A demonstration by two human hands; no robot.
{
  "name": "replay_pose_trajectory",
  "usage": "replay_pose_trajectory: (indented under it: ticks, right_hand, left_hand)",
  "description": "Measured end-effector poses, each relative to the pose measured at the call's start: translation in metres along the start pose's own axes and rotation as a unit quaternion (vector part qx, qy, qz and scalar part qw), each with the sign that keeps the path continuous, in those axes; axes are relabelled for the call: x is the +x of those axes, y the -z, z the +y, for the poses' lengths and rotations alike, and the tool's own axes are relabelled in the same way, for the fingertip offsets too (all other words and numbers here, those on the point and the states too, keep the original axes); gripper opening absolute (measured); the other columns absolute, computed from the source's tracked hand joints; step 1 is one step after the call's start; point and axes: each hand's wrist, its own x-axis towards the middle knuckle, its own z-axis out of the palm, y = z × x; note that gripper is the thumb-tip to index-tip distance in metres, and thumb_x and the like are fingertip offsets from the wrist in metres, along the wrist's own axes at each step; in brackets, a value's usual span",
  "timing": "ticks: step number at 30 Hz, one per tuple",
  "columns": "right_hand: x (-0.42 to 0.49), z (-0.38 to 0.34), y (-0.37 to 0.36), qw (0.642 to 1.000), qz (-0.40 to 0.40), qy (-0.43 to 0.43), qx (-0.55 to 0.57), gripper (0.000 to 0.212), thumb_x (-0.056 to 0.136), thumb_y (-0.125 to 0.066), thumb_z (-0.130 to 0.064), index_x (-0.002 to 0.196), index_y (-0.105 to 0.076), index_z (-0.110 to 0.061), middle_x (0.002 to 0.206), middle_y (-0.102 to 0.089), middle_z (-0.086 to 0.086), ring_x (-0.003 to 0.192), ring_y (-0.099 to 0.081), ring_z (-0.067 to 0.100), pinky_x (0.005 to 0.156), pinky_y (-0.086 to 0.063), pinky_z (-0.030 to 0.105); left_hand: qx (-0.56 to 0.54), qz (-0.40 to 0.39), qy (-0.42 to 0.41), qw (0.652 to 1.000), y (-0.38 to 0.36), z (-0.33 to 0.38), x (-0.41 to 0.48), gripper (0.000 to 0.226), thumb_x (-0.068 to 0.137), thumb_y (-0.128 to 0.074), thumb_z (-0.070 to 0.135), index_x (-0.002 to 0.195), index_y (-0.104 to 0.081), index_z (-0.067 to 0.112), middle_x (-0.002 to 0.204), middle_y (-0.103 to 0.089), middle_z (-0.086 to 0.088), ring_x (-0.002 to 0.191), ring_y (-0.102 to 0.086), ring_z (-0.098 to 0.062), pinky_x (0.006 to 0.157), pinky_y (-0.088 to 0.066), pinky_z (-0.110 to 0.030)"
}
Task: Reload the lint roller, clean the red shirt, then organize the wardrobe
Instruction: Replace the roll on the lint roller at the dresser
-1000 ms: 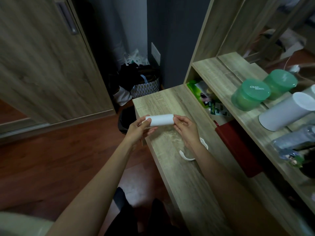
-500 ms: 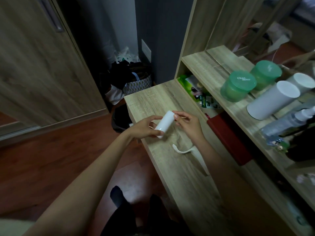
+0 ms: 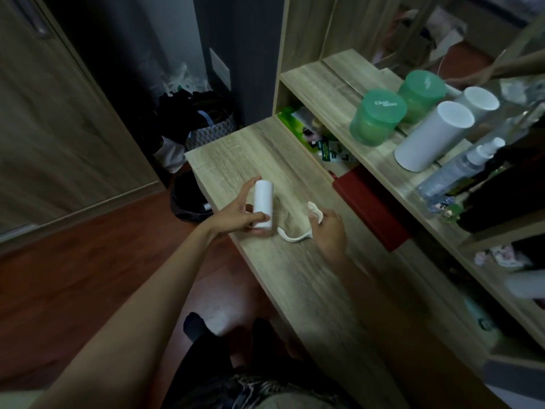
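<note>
One white refill roll point(image 3: 263, 202) is pinched between the thumb and fingers of the left hand point(image 3: 236, 214), above the table point(image 3: 236, 160). At its 3 o'clock, the right hand point(image 3: 328, 231) curls round the single white roller handle point(image 3: 292, 236) lying on the table. One green jar point(image 3: 377, 119) stands on the shelf point(image 3: 324, 84) at 2 o'clock.

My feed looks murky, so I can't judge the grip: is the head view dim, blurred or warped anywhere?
Head view: dim throughout; motion blur smears the near desk top and the right hand on the roller handle; the white roll in the left hand reads sharper; wide-angle lens bows the shelf edges.
</note>
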Motion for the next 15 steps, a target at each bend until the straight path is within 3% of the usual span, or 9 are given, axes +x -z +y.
replay_pose_trajectory:
  ticks: [4,9,12,15]
  right_hand:
    - [-0.003,-0.003,-0.006,0.999,-0.003,-0.038,0.026,0.037,0.093,-0.049,-0.032,0.109,-0.055,0.001,0.108,-0.064,0.023,0.1,-0.061,0.041,0.078,-0.047,0.041]
    - [0.0,-0.013,-0.007,0.993,0.002,-0.077,0.085,0.027,0.094,-0.044,-0.024,0.106,-0.058,-0.005,0.101,-0.067,0.018,0.094,-0.065,0.037,0.077,-0.051,0.038]
    - [-0.005,-0.04,0.003,0.993,-0.001,0.003,0.118,0.026,0.098,-0.043,-0.02,0.104,-0.061,-0.002,0.091,-0.065,0.014,0.085,-0.06,0.028,0.064,-0.036,0.028]
    - [-0.013,-0.069,0.011,0.978,-0.034,0.101,0.18,0.024,0.098,-0.046,-0.021,0.105,-0.063,-0.004,0.088,-0.066,0.015,0.078,-0.06,0.025,0.066,-0.043,0.035]
  left_hand:
    - [-0.058,0.025,0.009,0.998,-0.001,-0.005,-0.002,0.081,0.089,-0.064,0.005,0.14,-0.015,0.043,0.115,-0.059,-0.033,0.087,-0.066,-0.036,0.079,-0.058,-0.051]
    - [-0.181,0.06,0.038,0.981,0.003,-0.003,-0.006,0.083,0.089,-0.063,0.001,0.145,-0.015,0.039,0.109,-0.059,-0.026,0.078,-0.068,-0.028,0.058,-0.058,-0.032]
    - [-0.278,0.07,0.059,0.956,0.011,-0.002,-0.009,0.08,0.089,-0.063,0.003,0.144,-0.018,0.039,0.115,-0.058,-0.023,0.089,-0.069,-0.032,0.062,-0.06,-0.038]
    - [-0.322,0.064,0.07,0.942,0.016,-0.002,-0.011,0.076,0.089,-0.064,0.006,0.144,-0.022,0.038,0.123,-0.054,-0.022,0.097,-0.068,-0.034,0.066,-0.06,-0.042]
